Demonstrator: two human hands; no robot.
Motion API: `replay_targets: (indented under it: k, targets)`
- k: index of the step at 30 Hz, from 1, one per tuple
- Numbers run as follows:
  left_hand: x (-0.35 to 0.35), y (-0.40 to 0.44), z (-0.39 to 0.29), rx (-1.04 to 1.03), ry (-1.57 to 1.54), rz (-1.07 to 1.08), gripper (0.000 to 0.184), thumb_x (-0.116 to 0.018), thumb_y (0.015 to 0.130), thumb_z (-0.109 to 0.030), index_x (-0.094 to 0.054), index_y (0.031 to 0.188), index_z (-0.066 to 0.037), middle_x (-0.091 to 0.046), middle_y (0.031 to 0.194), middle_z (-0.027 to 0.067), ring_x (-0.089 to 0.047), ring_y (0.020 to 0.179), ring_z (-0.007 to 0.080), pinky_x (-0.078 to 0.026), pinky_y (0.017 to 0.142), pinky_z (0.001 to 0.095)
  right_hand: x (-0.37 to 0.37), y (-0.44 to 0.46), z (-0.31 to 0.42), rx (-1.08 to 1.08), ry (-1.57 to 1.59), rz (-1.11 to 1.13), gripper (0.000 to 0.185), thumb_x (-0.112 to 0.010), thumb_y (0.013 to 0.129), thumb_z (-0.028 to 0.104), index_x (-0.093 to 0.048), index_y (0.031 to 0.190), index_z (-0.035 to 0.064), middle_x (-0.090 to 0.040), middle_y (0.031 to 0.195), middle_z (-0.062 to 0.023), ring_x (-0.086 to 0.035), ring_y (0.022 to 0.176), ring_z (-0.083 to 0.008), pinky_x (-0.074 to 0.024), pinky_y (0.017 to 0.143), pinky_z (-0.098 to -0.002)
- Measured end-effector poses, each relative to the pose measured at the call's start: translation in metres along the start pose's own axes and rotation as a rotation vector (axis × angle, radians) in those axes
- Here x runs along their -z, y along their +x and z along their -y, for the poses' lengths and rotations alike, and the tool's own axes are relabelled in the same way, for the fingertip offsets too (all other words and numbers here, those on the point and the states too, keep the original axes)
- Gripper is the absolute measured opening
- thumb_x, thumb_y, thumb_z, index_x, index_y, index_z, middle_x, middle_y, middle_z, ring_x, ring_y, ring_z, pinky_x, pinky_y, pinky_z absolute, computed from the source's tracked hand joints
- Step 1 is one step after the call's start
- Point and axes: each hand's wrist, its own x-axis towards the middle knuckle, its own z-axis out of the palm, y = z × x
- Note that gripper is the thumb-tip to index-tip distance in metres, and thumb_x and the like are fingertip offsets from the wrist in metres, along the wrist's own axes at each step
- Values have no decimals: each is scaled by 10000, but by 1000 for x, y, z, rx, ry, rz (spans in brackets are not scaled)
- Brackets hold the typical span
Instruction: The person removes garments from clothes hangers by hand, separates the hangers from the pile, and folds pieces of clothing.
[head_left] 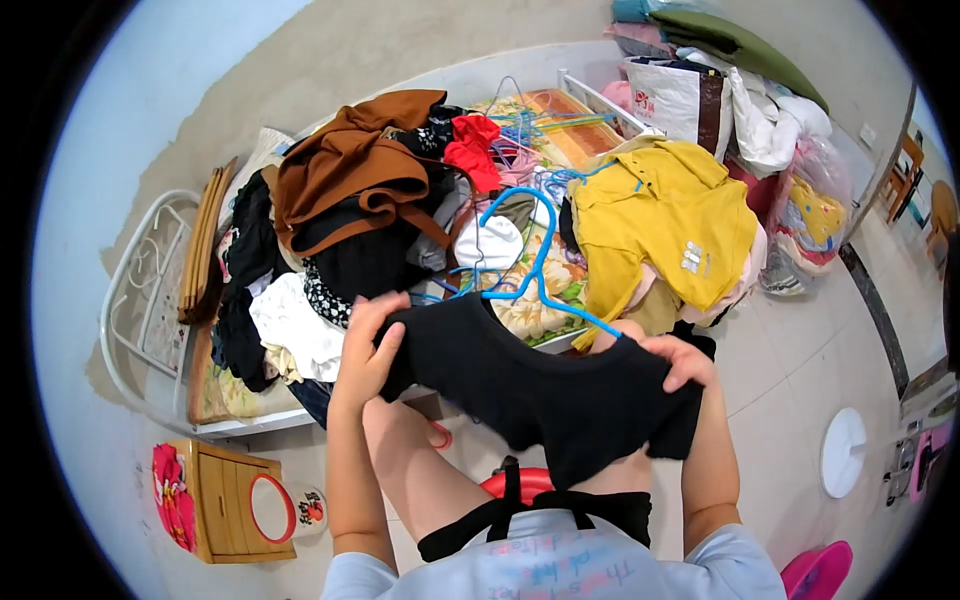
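A black garment hangs on a blue hanger, in front of my body and above my lap. My left hand is closed on the garment's left shoulder. At the opposite shoulder, my right hand grips the cloth near the hanger's arm end. The blue hook points away from me, over the bed. Beyond the hanger lie a white cloth and a yellow shirt on the bed.
Brown clothing, a red cloth and thin hangers lie on the bed. Full bags stand at the back right. A wooden cabinet and a bucket stand at lower left, a white round lid at right.
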Motion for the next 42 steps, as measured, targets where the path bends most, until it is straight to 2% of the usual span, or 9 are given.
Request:
replay_targets:
  k: [4, 10, 11, 12, 17, 26, 34, 39, 42]
  targets:
    - [7, -13, 17, 411, -295, 223, 160, -546, 866, -159, -558, 823, -6, -487, 661, -22, -426, 641, 55, -365, 563, 214, 26, 6, -10, 27, 235, -63, 597, -547, 682, 189, -459, 1190, -111, -519, 1202, -187, -492, 1127, -262, -333, 1006, -335]
    - [-19, -12, 36, 461, -462, -92, 142, -508, 901, -137, -543, 832, -18, -491, 708, -56, -427, 666, 33, -364, 604, 180, 23, 29, -14, 681, 585, -582, 477, -335, 930, 364, -439, 1249, 26, -483, 1243, -157, -452, 1150, -278, -355, 983, -383]
    - [-34, -9, 42, 448, -470, -126, 139, -507, 901, -136, -545, 840, -18, -499, 723, -51, -436, 679, 35, -373, 619, 183, 69, 26, -48, 738, 505, -199, 452, -331, 939, 349, -424, 1273, 59, -500, 1219, -142, -467, 1122, -254, -378, 957, -398]
    - [-52, -4, 42, 435, -479, -159, 136, -505, 902, -135, -547, 848, -17, -508, 738, -46, -444, 692, 38, -381, 634, 186, 46, 38, -45, 672, 383, -635, 474, -356, 930, 368, -400, 1288, 61, -498, 1205, -122, -473, 1091, -227, -381, 934, -366]
    - [-141, 46, -17, 407, -827, -188, 151, -486, 917, -151, -553, 913, -16, -568, 816, -12, -491, 735, 51, -407, 693, 197, 6, 76, -73, 621, -113, -1020, 548, -385, 928, 322, -289, 1345, -21, -395, 1320, -187, -407, 1204, -235, -337, 972, -317]
    - [-241, 152, -80, 392, -1452, -126, 224, -443, 942, -250, -525, 970, -44, -588, 870, 34, -561, 756, 108, -464, 686, 251, 20, 96, -114, 681, -711, -1136, 402, -439, 883, 140, -392, 1243, -33, -486, 1169, -149, -516, 1023, -207, -417, 844, -283]
    - [-364, 219, -10, 514, -1314, -199, 261, -418, 951, -290, -515, 923, -50, -492, 823, -2, -436, 762, 82, -391, 712, 228, 25, 120, -108, 736, -651, -1168, 335, -465, 868, 120, -436, 1163, -34, -505, 1120, -141, -560, 916, -187, -455, 765, -287]
    - [-357, 167, 22, 788, -1058, 142, 590, -549, 877, -316, -306, 1333, -32, -554, 1095, 112, -497, 1051, 154, -450, 793, 269, 26, 124, -108, 695, -678, -1154, 268, -468, 870, 103, -478, 1103, -29, -520, 1088, -129, -569, 867, -181, -458, 744, -277]
    - [-339, 119, 59, 464, -775, 169, 452, -554, 878, -209, -398, 1260, -24, -560, 979, 110, -554, 828, 161, -485, 655, 271, 24, 126, -107, 714, -700, -1143, 186, -474, 864, 66, -518, 1025, -19, -539, 1033, -117, -564, 816, -172, -458, 726, -268]
